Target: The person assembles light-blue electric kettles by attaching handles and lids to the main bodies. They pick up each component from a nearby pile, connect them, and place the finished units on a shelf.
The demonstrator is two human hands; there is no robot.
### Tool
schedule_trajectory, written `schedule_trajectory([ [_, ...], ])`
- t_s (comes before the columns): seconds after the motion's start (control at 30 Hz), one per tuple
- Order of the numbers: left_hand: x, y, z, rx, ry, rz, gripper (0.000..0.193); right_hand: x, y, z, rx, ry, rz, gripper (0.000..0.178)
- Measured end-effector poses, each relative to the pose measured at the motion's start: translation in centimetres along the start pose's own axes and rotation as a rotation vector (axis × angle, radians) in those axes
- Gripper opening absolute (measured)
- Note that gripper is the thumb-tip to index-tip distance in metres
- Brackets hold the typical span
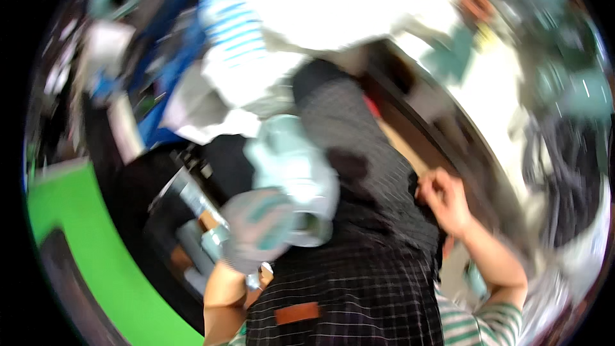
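Note:
My left hand (259, 224), in a grey and teal knit glove, grips a pale grey-green pipe fitting (298, 173) from its left side. The fitting has a round open end toward me, and it lies over my lap in front of the dark checked apron (339, 295). My bare right hand (445, 198) is beside the right edge of my dark-clad leg. Its fingers are curled in; whether they pinch anything is hidden by the blur.
On the left stand a bright green panel (83, 218) and a blue bin or sheet (160, 102). White bags (333, 0) fill the far side, a blue-striped one (234, 22) among them. Several teal fittings (580, 93) and a dark bundle (564, 173) are at the right.

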State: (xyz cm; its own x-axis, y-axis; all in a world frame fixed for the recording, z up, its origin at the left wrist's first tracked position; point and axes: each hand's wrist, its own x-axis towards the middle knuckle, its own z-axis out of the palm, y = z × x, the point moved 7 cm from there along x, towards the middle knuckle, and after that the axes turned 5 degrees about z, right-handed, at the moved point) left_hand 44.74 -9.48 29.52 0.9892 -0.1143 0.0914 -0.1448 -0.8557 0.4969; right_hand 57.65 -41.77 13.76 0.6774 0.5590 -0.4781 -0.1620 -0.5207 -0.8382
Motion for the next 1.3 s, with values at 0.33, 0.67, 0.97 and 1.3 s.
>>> schedule_trajectory([
  [0.33,3.2,3.5,6.3,-0.238,0.266,0.332,0.046,2.5,-5.7,11.5,0.775,-0.689,0.650,0.091],
  [0.67,17.1,-25.4,-8.9,0.002,0.727,-0.026,0.025,5.8,-15.6,3.2,-0.582,-0.669,-0.091,0.131],
  [0.97,25.6,-37.9,-5.4,0.537,0.600,-0.161,0.027,6.1,-18.0,2.7,-0.433,-0.445,-0.051,0.099],
  [1.3,25.9,-37.5,-5.0,0.633,0.512,-0.210,0.034,6.4,-13.3,3.2,-0.415,-0.680,0.165,0.135],
])
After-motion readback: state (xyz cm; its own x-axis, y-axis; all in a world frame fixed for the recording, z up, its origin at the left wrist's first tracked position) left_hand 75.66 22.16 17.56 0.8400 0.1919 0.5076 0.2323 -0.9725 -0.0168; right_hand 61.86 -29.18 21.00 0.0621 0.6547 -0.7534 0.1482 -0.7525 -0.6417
